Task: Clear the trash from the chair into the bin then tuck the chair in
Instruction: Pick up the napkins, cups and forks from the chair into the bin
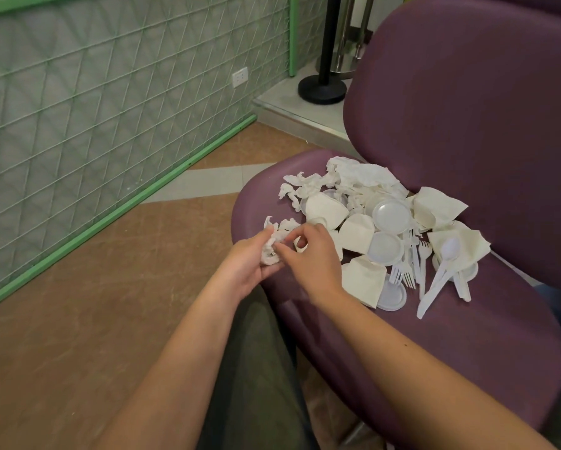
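Observation:
A purple padded chair (467,336) fills the right half of the view. Its seat carries a heap of white trash: crumpled tissues (354,177), folded paper napkins (363,280), small round plastic lids (391,216), and plastic forks and spoons (435,274). At the seat's left front edge my left hand (243,264) is closed around a crumpled tissue wad (271,251). My right hand (311,254) pinches at the same wad from the right, fingers curled. No bin is in view.
A green-framed quilted wall panel (94,125) runs along the left. Brown floor (94,319) lies below it. A black stanchion base (321,89) stands on a raised step behind the chair. My trouser leg (256,368) is against the seat's front.

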Demonstrator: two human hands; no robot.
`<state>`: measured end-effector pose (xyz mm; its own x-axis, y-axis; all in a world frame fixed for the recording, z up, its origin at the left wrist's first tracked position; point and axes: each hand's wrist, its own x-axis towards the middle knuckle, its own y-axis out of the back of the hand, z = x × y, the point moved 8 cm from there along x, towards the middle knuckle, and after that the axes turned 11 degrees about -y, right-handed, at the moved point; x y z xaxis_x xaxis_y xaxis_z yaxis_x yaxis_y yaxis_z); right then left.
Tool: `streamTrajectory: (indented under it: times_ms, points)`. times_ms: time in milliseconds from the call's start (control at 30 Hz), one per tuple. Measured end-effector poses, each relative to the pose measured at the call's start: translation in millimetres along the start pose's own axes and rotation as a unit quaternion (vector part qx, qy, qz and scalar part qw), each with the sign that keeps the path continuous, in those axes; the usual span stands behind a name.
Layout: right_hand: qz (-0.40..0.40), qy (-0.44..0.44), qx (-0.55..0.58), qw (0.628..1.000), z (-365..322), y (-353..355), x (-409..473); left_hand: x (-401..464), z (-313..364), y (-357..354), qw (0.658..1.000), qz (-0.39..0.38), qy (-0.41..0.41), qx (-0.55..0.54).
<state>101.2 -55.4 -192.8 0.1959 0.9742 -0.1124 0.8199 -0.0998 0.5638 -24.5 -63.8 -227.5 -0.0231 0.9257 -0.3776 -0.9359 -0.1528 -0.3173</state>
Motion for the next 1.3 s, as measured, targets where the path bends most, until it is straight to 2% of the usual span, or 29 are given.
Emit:
streamTrajectory:
  times_ms: [100, 167, 233, 367, 433, 567, 700, 767, 900, 967, 1033, 1100, 1200, 1300]
  points:
    - [-0.037, 0.036, -0.006, 0.999, -10.7, -14.0, 6.9, 3.0, 7.3, 8.8, 0.999, 0.01, -0.022, 0.046]
    - [-0.009, 0.053, -0.047, 0.997, -14.3, -15.7, 17.6, 8.4, 12.2, 19.9, 0.996, 0.05, -0.038, 0.068]
    - [0.021, 0.049, -0.134, 0.99, -13.8, -16.4, 32.5, 12.2, 13.5, 29.3, 0.993, 0.081, -0.039, 0.082]
    - [0.011, 0.044, -0.328, 0.943, -9.5, -35.1, 57.1, 23.0, 10.1, 40.1, 0.985, 0.076, -0.03, 0.153]
    - [0.006, 0.056, -0.402, 0.914, -6.8, -43.8, 63.0, 24.2, 11.5, 39.5, 0.984, 0.078, -0.037, 0.154]
    - [-0.001, 0.072, -0.469, 0.88, 1.6, -55.4, 69.8, 24.7, 13.3, 36.0, 0.989, 0.081, -0.028, 0.119]
    - [0.023, 0.099, -0.45, 0.888, 2.2, -55.8, 72.9, 25.8, 17.1, 31.3, 0.991, 0.064, -0.037, 0.112]
    - [0.043, 0.094, -0.397, 0.912, -2.2, -45.4, 71.0, 25.0, 17.7, 28.2, 0.994, 0.061, -0.037, 0.088]
    - [0.079, 0.04, -0.164, 0.982, -13.7, -13.5, 55.3, 24.9, 14.9, 20.9, 0.997, 0.054, -0.027, 0.044]
    - [0.041, 0.028, -0.055, 0.997, -18.1, -13.5, 40.8, 25.4, 13.5, 13.8, 0.999, 0.033, -0.024, 0.036]
    - [0.003, 0.018, 0.0, 1.0, -18.7, -19.7, 25.8, 23.7, 14.2, 4.0, 0.999, 0.002, -0.023, 0.022]
    - [-0.003, 0.014, 0.009, 1.0, -16.3, -23.6, 14.2, 21.8, 14.9, 0.2, 1.0, -0.001, -0.02, 0.003]
    - [0.015, 0.035, -0.055, 0.998, -14.4, -25.2, 3.1, 18.5, 13.5, 3.7, 1.0, 0.006, -0.008, -0.013]
    - [-0.012, 0.062, -0.066, 0.996, -13.0, -29.0, -3.4, 18.0, 10.3, 17.7, 0.999, 0.039, -0.011, -0.015]
